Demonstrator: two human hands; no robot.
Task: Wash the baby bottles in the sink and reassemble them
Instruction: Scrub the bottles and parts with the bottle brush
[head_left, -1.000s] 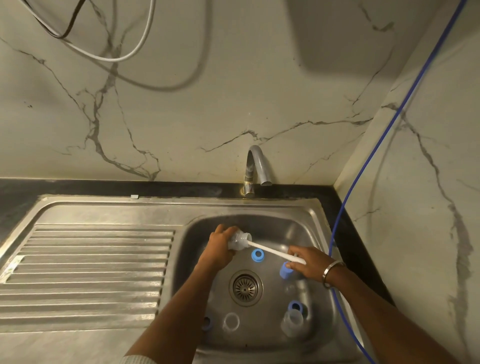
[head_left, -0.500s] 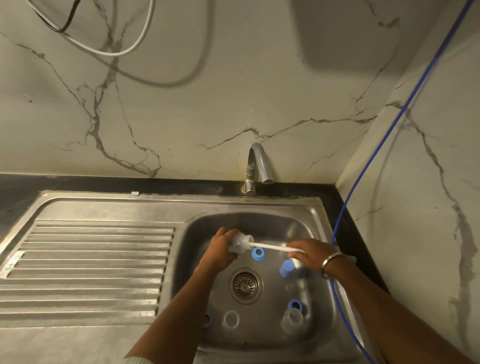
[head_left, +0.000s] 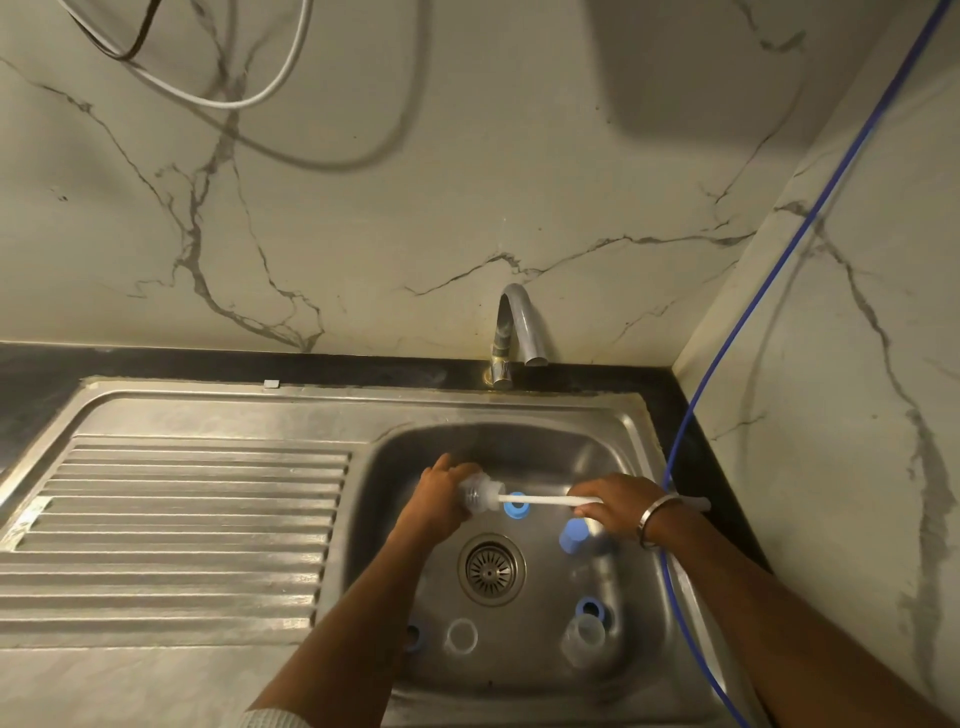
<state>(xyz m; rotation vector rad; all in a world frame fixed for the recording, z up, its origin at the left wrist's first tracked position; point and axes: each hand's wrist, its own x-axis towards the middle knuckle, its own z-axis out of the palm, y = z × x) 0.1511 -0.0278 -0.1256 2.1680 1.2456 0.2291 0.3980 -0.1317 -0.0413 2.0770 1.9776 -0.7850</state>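
Left hand (head_left: 436, 501) grips the bottle (head_left: 480, 493); right hand (head_left: 613, 506), at three o'clock, grasps the brush (head_left: 545, 501) (tip inside the bottle).

Left hand (head_left: 439, 501) around clear bottle (head_left: 480, 493), right hand (head_left: 615, 506) on brush handle (head_left: 545, 501) over sink (head_left: 631, 431)

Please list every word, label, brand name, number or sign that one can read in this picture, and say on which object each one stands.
There is no readable text in this view.
Clear bottle in the left hand: faint ridges, no print legible.
Brush handle held by the right hand: plain white.
Blue parts in the sink: no markings visible.
Small tag on the sink rim: too small to read.
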